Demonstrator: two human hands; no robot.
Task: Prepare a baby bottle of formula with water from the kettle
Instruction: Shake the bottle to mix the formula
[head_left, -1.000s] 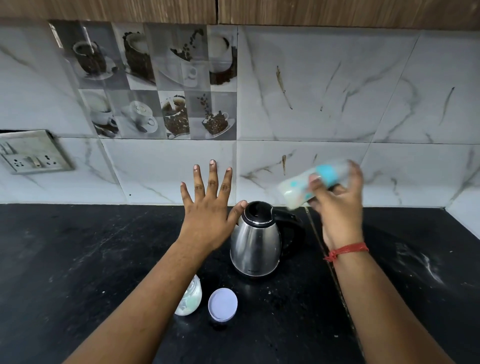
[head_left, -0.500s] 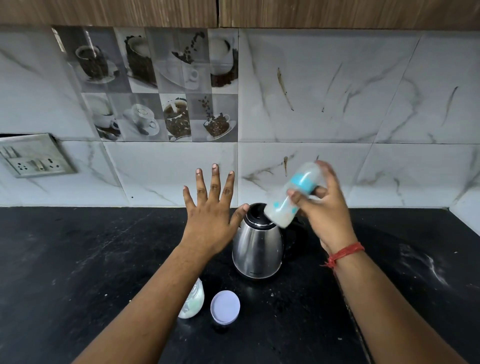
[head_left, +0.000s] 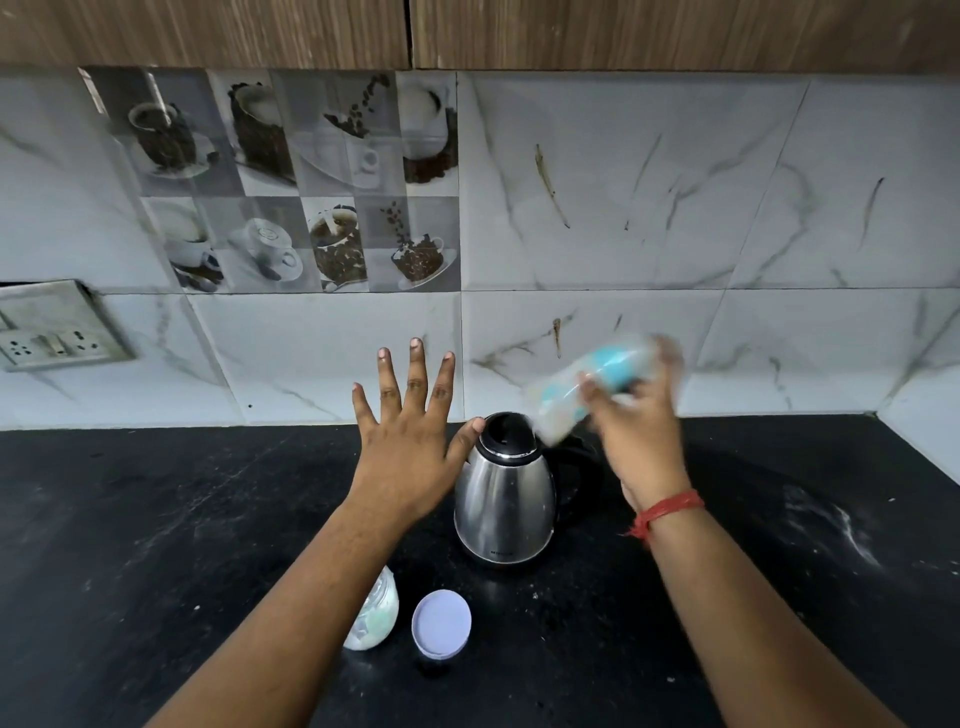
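My right hand (head_left: 641, 431) grips a clear baby bottle (head_left: 592, 379) with blue markings, tilted and blurred, above and right of the steel kettle (head_left: 506, 499). The kettle stands on the black counter (head_left: 156, 519) with its black lid closed. My left hand (head_left: 410, 441) hovers flat and spread to the kettle's left, with the thumb tip near the lid. Nearer to me, a clear container (head_left: 376, 613) with white and pale green inside is partly hidden by my left forearm. Beside it lies a round pale lilac lid (head_left: 441, 623).
A marble-tiled wall (head_left: 675, 208) backs the counter. A switch and socket plate (head_left: 52, 332) is on the wall at the left. Wooden cabinets (head_left: 467, 31) hang above. White powder smears (head_left: 836, 525) mark the counter at the right.
The bottle in my right hand has swung up, down toward the kettle lid, and up and right again, now blurred. My left hand has stayed spread beside the kettle.
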